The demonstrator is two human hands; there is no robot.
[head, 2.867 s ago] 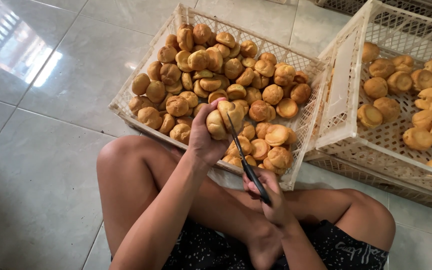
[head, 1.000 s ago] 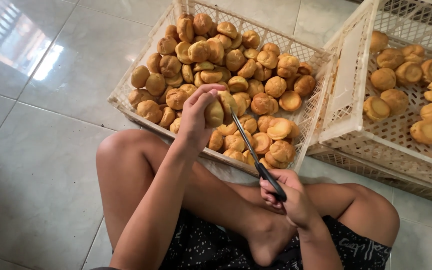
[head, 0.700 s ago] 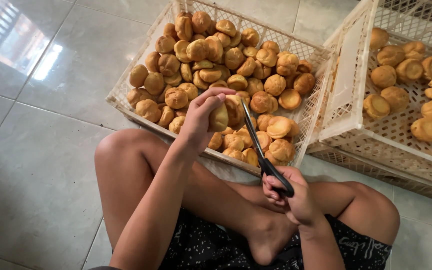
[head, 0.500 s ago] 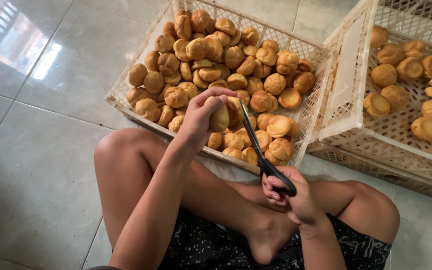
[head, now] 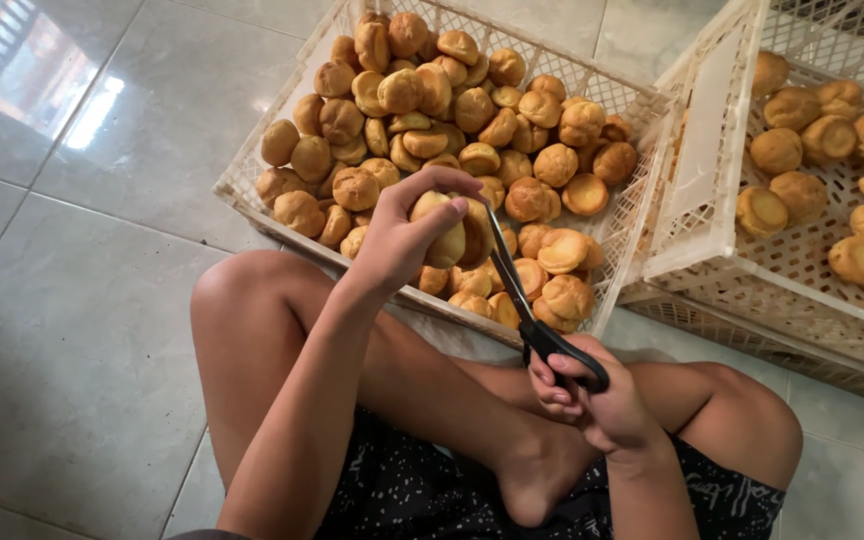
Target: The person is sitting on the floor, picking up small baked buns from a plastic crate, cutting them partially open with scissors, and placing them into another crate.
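Note:
My left hand point(head: 407, 235) holds a round golden pastry puff point(head: 439, 235) above the near edge of a white plastic crate point(head: 247, 200). My right hand point(head: 592, 400) grips the black handles of a pair of scissors point(head: 527, 310). The blades point up and reach into the puff's right side. The crate is piled with several similar puffs point(head: 432, 110). I sit cross-legged on the floor, my knees just in front of the crate.
A second white crate point(head: 712, 170) holding more puffs point(head: 812, 150) stands tilted at the right, touching the first. Grey glossy floor tiles point(head: 72, 300) spread to the left. My bare foot point(head: 542, 470) rests between my legs.
The scissors have swung more upright and their blades now sit in the puff's side. My left hand has kept the puff in nearly the same spot.

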